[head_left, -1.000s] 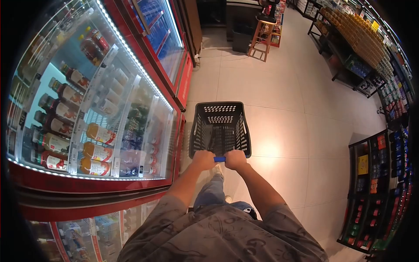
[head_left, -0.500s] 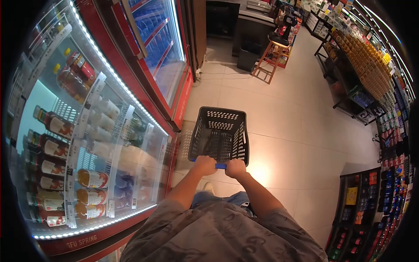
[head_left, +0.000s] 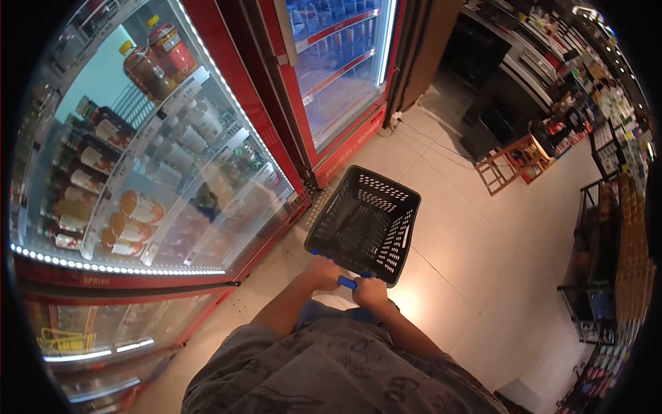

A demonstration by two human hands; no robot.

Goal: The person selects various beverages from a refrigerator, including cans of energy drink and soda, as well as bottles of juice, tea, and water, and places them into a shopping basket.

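Held out in front at waist height over the pale tiled floor [head_left: 476, 228]: a black perforated shopping basket [head_left: 364, 224], empty as far as could be seen. Gripped by its blue handle [head_left: 347, 281] at the near rim, left hand [head_left: 323, 271] and right hand [head_left: 370, 291] side by side, fingers of both curled shut around the bar, a short blue stretch showing between the fists. Lay directly ahead of the knuckles, long axis running away from the body and angled up-right in the view, far rim tipped toward the red-framed drinks cooler [head_left: 158, 159]. Neither hand clearly nearer; both on the same bar, touching it. Stood close on the left, glass doors shut, bottles in rows behind. Further off, to the right, a wooden stool [head_left: 514, 162] and stocked shelves [head_left: 624, 228].
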